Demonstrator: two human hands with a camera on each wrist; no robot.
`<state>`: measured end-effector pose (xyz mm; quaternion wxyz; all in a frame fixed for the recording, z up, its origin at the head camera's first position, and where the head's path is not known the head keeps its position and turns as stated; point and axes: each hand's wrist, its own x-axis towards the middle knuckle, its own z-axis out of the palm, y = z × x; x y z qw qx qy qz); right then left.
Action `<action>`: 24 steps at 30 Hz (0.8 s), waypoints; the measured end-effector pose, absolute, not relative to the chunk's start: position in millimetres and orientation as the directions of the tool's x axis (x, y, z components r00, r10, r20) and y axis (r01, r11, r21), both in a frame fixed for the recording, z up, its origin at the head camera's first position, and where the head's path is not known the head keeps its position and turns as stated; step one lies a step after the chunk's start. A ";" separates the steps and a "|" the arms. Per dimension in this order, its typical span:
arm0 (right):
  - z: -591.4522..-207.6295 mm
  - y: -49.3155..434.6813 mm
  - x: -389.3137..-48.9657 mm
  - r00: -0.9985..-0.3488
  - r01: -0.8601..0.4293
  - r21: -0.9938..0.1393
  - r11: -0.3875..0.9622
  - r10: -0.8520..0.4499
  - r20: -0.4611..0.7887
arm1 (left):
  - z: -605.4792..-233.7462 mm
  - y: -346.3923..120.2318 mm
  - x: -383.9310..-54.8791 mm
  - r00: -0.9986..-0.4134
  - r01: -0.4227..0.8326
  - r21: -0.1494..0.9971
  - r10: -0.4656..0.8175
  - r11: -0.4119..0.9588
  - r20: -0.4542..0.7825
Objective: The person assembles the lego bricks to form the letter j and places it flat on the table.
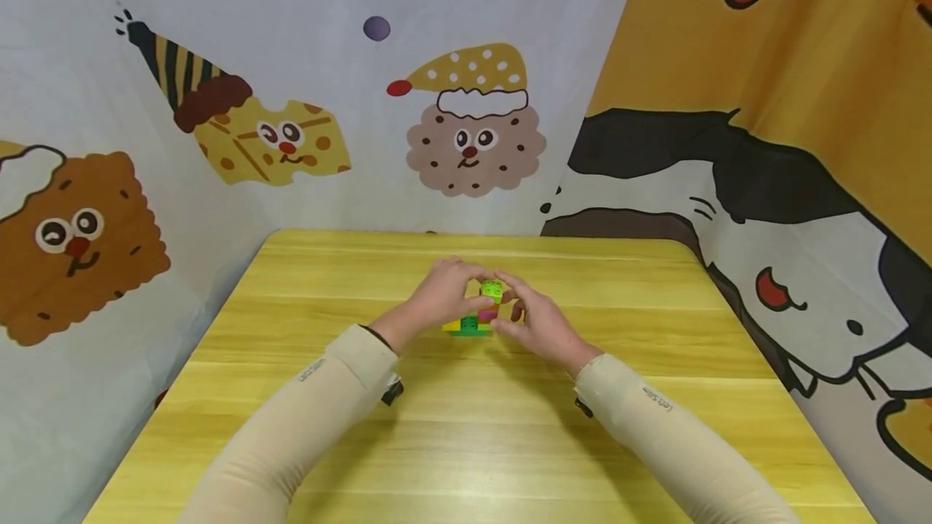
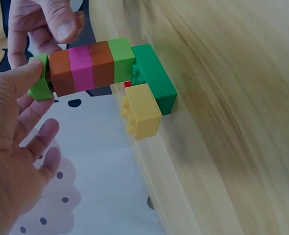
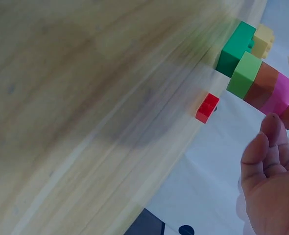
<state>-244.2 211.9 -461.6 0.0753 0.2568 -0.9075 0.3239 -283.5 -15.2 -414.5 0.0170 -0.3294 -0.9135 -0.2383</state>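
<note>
A tower of toy building bricks stands on the table. Its base is a long green brick point(image 2: 156, 78), with a lime brick point(image 2: 122, 59), an orange brick point(image 2: 101, 63), a magenta brick point(image 2: 81, 67) and another orange brick point(image 2: 61, 73) stacked on it. Beside the stack, a pale yellow brick point(image 2: 145, 111) joins the base. My left hand point(image 1: 446, 293) pinches a lime top brick point(image 2: 40, 81) between thumb and fingers; it sits tilted, with a dark gap below it. Close to the tower's right side, my right hand point(image 1: 542, 326) has its fingers loosely bent and grips nothing.
A small red brick point(image 3: 207, 108) lies on the wooden table point(image 1: 480, 443) near its far edge, apart from the tower. Behind the table hangs a cloth point(image 1: 313, 14) printed with cartoon figures.
</note>
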 end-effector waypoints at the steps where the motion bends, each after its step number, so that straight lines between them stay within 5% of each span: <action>1: -462.2 212.1 -244.4 -0.856 -0.517 -0.549 0.657 -0.411 0.314 | -414.6 -15.2 -283.2 -0.789 0.599 0.436 0.588 0.672 0.179; 8: -464.3 211.5 -245.2 -0.821 -0.566 -0.497 0.658 -0.392 0.416 | -417.5 -17.3 -279.5 -0.817 0.517 0.590 0.562 0.621 0.124; 24: -468.6 204.2 -250.1 -0.825 -0.565 -0.552 0.613 -0.403 0.397 | -430.4 -21.2 -279.1 -0.860 0.351 0.801 0.505 0.484 0.072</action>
